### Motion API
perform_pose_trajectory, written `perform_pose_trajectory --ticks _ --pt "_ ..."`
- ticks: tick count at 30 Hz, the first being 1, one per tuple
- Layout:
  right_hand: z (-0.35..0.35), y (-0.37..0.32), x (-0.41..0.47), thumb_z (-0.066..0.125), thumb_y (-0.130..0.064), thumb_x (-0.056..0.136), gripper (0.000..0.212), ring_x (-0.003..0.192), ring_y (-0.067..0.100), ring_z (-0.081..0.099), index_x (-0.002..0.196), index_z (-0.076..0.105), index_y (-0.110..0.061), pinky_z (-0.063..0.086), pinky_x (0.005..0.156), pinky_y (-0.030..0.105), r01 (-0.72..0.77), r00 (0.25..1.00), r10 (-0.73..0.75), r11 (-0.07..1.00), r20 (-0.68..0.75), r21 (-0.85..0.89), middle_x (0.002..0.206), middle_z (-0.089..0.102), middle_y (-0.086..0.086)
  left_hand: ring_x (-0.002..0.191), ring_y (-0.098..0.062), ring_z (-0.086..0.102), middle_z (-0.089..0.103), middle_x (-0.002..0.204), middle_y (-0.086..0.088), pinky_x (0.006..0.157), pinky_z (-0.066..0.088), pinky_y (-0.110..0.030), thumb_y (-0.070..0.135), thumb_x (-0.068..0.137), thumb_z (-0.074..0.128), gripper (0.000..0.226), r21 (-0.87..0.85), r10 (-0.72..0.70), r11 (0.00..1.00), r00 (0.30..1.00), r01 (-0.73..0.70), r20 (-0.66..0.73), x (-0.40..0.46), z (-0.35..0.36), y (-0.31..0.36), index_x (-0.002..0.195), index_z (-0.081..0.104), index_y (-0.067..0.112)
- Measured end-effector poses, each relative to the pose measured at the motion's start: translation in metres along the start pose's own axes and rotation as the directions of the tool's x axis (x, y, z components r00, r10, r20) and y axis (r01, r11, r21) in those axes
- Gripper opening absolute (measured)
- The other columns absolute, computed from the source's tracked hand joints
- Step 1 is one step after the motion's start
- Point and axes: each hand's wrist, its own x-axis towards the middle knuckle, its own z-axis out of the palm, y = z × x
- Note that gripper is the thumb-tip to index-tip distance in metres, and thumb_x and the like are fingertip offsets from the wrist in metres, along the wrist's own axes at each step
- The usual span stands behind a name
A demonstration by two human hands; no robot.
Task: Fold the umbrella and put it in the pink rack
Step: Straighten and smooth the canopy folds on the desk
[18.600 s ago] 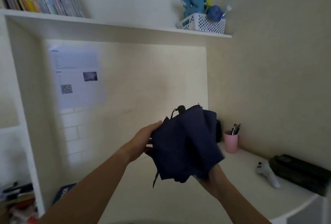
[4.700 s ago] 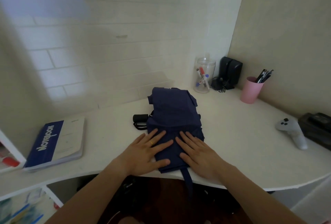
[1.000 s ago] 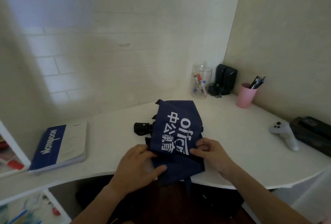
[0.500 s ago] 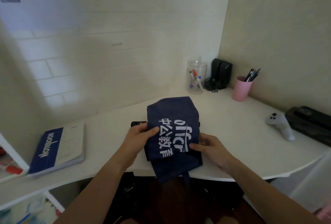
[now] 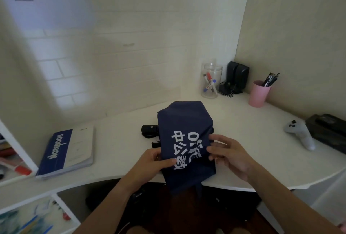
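Observation:
The navy umbrella (image 5: 184,121) lies collapsed on the white desk (image 5: 243,140), its cloth with white lettering wrapped around the shaft and its black handle (image 5: 149,130) sticking out to the left. My left hand (image 5: 149,163) grips the cloth's near left side, thumb on top across the lettering. My right hand (image 5: 230,154) is at the right edge, fingers pinching a fold of cloth. The umbrella's near end and strap hang over the desk's front edge. No pink rack is in view.
A blue notebook (image 5: 65,151) lies at the left. At the back corner stand a clear jar of markers (image 5: 210,82), black speakers (image 5: 236,76) and a pink pen cup (image 5: 259,93). A white controller (image 5: 299,133) and a black case (image 5: 329,132) sit at the right.
My left hand slid from the upper left edge down to the near left side. My right hand shifted up along the right edge, and the cloth is wrapped tighter.

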Motion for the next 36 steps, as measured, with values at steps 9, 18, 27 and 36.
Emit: perform_pose_trajectory --ticks 9,18,27,36 --pt "-0.008 0.009 0.004 0.07 0.0 0.085 0.021 0.094 0.028 0.075 0.1 0.069 0.014 0.06 0.083 0.032 -0.082 0.989 0.071 0.993 -0.132 -0.084 0.108 0.074 0.026 0.07 -0.013 0.069 0.076 0.072 -0.004 0.066 0.052 -0.022 0.03 0.1 0.06 0.039 0.151 0.069 0.988 0.976 -0.037 -0.208 -0.003 0.002 -0.018 0.072 0.072 0.006" --pt "-0.008 0.019 0.009 0.088 -0.013 0.067 0.021 0.072 0.024 0.068 0.079 0.07 -0.013 0.055 0.073 0.038 -0.095 0.915 -0.137 0.84 -0.378 -0.534 0.073 0.073 0.007 0.079 -0.004 0.066 0.07 0.082 0.012 0.069 0.056 -0.021 0.033 0.093 0.07 0.036 0.584 0.315 0.802 0.918 -0.123 -0.239 -0.006 -0.002 -0.043 0.062 0.073 0.014" --pt "0.033 0.025 -0.012 0.059 -0.039 0.091 0.018 0.091 0.006 0.056 0.1 0.071 -0.029 0.05 0.078 0.02 0.409 0.79 -0.529 0.079 0.31 -0.909 0.101 0.063 -0.015 0.094 0.002 0.053 0.058 0.097 0.014 0.078 0.037 -0.004 0.037 0.087 0.076 0.03 0.736 0.394 0.669 0.889 -0.103 -0.234 -0.004 0.003 -0.047 0.066 0.068 0.017" --pt "0.008 0.039 -0.009 0.067 -0.043 0.084 0.013 0.094 0.004 0.052 0.091 0.064 -0.032 0.048 0.081 0.019 0.434 0.838 -0.424 0.138 0.343 -0.89 0.1 0.056 -0.018 0.121 -0.008 0.041 0.047 0.128 0.003 0.099 0.04 -0.015 0.032 0.08 0.079 0.035 0.851 0.598 0.443 0.8 -0.283 -0.045 -0.007 -0.002 -0.037 0.109 0.062 0.026"
